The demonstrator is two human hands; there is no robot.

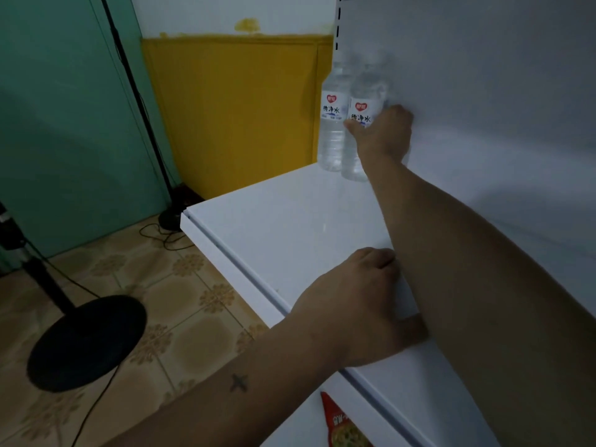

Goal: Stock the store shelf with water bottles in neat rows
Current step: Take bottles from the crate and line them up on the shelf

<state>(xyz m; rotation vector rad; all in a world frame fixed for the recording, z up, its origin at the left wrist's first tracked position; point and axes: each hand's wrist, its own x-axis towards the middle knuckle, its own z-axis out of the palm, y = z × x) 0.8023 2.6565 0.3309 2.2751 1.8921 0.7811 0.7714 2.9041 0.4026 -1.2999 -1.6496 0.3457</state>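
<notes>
Second bottle standing at the shelf's far left corner, touching the first bottle, right hand wrapped round its label. Best nudged flush, label forward, then released gently. Left hand on the shelf, fingers curled, seemingly holding nothing.

Shelf: two water bottles upright at far end, side by side, touching. Far bottle left of and behind near bottle. Back panel right of both. Right hand around near bottle, arm stretched along panel. Left hand on shelf near front edge, beside right forearm. Snack packet below shelf. Fan base on floor left of shelf; second stand base beyond shelf's far corner.
</notes>
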